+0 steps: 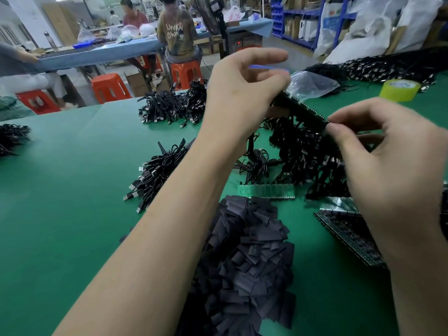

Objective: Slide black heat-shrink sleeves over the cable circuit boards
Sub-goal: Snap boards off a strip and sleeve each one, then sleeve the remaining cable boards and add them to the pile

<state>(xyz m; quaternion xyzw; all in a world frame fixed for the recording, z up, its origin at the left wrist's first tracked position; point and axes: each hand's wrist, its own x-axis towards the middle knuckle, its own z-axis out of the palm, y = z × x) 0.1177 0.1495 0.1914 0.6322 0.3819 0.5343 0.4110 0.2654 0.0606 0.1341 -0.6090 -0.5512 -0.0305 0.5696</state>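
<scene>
Holding a black row of cable circuit boards [303, 112] above the green surface [72, 190], I see my left grip [242, 93] curled round its far end and my right grip [388, 154] pinching the near end, with cables dangling beneath. Under the left forearm, heat-shrink sleeves [252, 251] lie heaped loose. Just beyond the left grip sits a clear plastic bag [312, 86]; I cannot make out its contents.

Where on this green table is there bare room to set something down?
Widest bare patch: the green table mat at left, bordered by the black USB cable bundle, the far black cable heap and the heap of black heat-shrink sleeves. Crowded: centre right, where the green board strip and dark circuit board panel lie.
</scene>
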